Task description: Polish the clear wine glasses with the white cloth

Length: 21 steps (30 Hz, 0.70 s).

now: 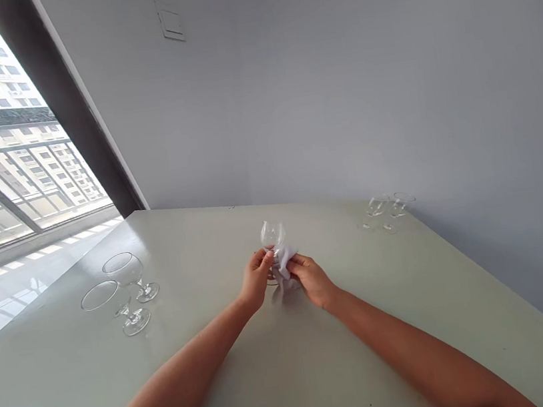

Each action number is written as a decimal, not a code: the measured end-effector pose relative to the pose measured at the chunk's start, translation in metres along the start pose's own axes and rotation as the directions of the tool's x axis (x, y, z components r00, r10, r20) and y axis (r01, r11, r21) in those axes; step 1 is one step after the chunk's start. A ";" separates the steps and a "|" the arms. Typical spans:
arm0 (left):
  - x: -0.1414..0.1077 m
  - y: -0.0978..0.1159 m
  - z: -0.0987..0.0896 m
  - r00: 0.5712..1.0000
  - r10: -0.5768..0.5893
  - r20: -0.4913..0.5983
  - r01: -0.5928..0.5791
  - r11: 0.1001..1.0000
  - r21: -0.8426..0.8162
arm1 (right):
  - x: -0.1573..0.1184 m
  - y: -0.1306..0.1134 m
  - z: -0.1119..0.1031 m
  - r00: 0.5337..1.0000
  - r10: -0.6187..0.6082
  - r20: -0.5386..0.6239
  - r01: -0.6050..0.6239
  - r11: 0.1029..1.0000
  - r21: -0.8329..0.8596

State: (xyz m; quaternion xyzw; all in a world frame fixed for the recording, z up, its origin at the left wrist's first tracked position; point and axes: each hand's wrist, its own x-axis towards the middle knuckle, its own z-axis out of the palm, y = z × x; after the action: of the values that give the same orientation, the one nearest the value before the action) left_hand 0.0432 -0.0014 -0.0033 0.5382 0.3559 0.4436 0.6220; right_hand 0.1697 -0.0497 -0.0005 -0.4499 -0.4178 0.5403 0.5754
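In the middle of the table, a clear stemmed glass [269,232] is upright between my hands. My left hand [259,274] is closed on it from the left, just under the bowl. A white cloth [284,265] is pinched in the fingers of my right hand [311,279] and pressed against the right side of the glass. The cloth's lower end hangs down toward the tabletop. The stem is partly hidden by my fingers and the cloth.
Two stemmed glasses, a nearer one [108,300] and a farther one [132,273], stand at the left of the pale table [236,383]. More clear glasses [387,207] stand by the wall at the back right. A wall switch [171,23] and a window [4,133] lie beyond.
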 end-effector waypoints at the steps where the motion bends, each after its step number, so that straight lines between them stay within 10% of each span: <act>1: 0.000 -0.002 0.001 1.000 0.003 -0.009 -0.003 0.999 0.039 | -0.002 0.003 0.003 1.000 -0.020 0.023 0.021 1.000 -0.007; 6: 0.003 -0.005 -0.002 0.999 0.051 0.004 -0.051 0.972 0.228 | -0.007 0.008 0.007 0.997 0.049 0.059 -0.052 0.998 0.039; 12: 0.004 0.005 -0.011 0.941 -0.169 0.293 0.237 0.947 -0.215 | -0.004 0.006 -0.004 0.944 0.245 0.221 -0.270 0.959 0.087; 21: 0.015 0.010 -0.023 0.996 -0.066 -0.066 0.058 0.992 -0.116 | 0.012 -0.002 -0.022 0.998 0.065 0.017 -0.056 0.944 -0.326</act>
State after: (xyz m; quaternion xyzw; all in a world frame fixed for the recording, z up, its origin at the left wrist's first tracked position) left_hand 0.0253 0.0208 0.0036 0.4746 0.3683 0.4622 0.6523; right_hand 0.1917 -0.0393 -0.0043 -0.5437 -0.4949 0.4874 0.4710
